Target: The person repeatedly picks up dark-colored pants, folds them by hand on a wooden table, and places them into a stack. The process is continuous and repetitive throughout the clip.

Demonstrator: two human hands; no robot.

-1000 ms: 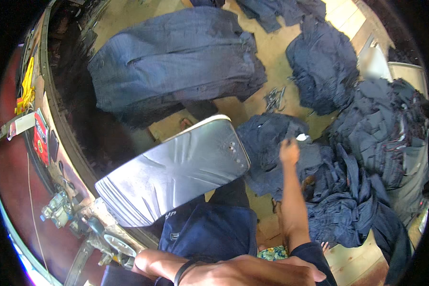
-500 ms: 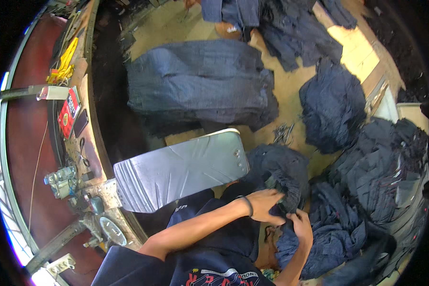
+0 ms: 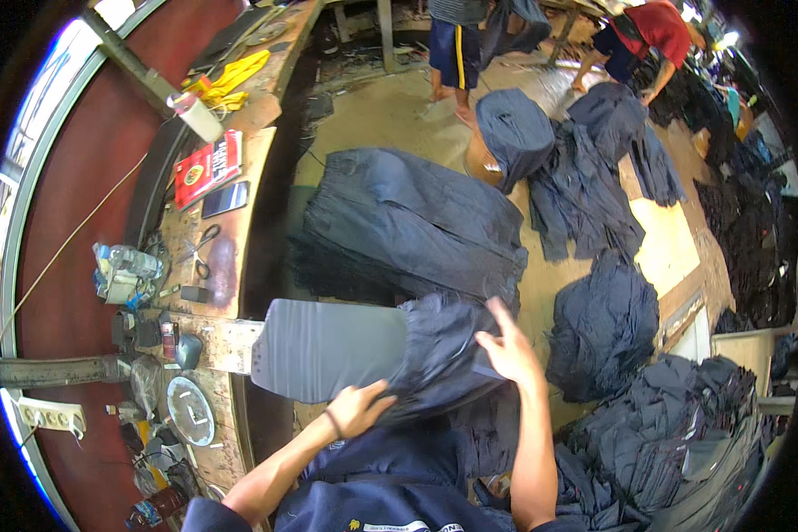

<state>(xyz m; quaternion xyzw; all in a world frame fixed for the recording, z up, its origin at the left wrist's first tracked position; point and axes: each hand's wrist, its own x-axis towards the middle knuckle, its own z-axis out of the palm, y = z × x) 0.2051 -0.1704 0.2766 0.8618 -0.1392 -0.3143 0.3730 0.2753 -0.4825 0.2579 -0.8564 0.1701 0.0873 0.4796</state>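
A pair of dark trousers [image 3: 448, 341] with a gathered waistband is pulled over the right part of a flat, dark grey padded board [image 3: 332, 350]. The board's rounded left end is bare. Near the waistband's lower edge, my left hand [image 3: 361, 410] grips the cloth between thumb and fingers. My right hand [image 3: 510, 350] is at the trousers' right side, fingers apart and slightly blurred, touching or just above the fabric. Beyond the board lies a stack of similar dark trousers [image 3: 417, 217].
A wooden bench [image 3: 226, 266] along the left carries scissors [image 3: 206, 248], a phone [image 3: 225, 200], a red packet [image 3: 207, 168] and a round dial [image 3: 191, 410]. Dark cloth heaps [image 3: 605, 324] lie on the right. Two people [image 3: 652, 40] are at the far side.
The trousers have come from the pile on the right onto the board. My left hand has moved left to the waistband; my right hand has moved up and opened. The view has shifted.
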